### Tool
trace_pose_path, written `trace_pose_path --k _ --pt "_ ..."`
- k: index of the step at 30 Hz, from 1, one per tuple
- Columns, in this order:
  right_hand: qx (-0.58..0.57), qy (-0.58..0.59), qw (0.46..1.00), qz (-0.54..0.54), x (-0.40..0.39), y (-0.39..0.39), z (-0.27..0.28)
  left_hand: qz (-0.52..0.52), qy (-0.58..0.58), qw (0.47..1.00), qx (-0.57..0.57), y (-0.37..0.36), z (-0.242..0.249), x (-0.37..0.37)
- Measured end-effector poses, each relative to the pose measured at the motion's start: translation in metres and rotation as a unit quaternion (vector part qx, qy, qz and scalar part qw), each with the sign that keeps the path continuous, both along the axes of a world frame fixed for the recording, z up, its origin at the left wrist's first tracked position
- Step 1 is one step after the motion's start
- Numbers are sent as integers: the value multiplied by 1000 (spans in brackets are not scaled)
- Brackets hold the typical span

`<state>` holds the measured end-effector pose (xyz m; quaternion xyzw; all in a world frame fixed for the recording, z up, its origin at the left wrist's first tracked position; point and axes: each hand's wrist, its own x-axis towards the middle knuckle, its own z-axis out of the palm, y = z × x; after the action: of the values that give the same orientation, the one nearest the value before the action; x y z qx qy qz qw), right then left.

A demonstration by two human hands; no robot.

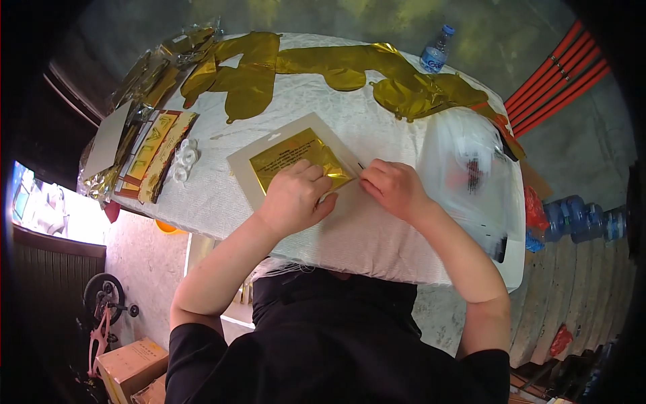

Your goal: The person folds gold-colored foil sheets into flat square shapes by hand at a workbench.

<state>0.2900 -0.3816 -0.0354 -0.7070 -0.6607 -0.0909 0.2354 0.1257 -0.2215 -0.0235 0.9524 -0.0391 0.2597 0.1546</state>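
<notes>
A flat packet lies tilted on the table, a pale card with a hang hole and folded gold foil with printed text, in a clear bag. My left hand rests on its lower part, fingers curled down against it, thumb out to the side. At the packet's right corner, my right hand pinches the edge of the clear bag between closed fingertips. What lies under the left fingers is hidden.
Flat gold foil balloons stretch along the far edge, near a water bottle. Clear plastic bags lie at right. White ribbon rolls, a printed card and more packets are at left.
</notes>
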Motion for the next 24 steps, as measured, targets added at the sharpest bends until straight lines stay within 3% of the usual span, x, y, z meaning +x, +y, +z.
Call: trace_pose_path --k 6,8,10,11,13,14,16,20,24 --pt "25 -113 993 2 0 10 -8 3 25 1000 13 -3 4 -6" --pt "29 -87 996 -4 -2 8 -8 14 54 998 8 -4 9 -13" --pt "12 -75 997 -7 -5 2 0 25 128 987 -98 0 12 -25" --pt "-4 -64 998 -12 -8 1 6 29 131 986 -99 4 11 -31" --pt "3 -35 999 7 -19 0 16 24 27 994 -104 17 10 -42" --pt "10 -9 1000 22 -25 -1 17 26 29 994 -105 24 8 -48" --pt "8 20 998 56 -38 1 17 79 18 996 -22 36 6 -56" --pt "35 72 987 137 -71 15 13 71 104 992 23 28 -6 -61" --pt "4 33 994 108 -91 20 9 74 127 989 18 30 -4 -61"
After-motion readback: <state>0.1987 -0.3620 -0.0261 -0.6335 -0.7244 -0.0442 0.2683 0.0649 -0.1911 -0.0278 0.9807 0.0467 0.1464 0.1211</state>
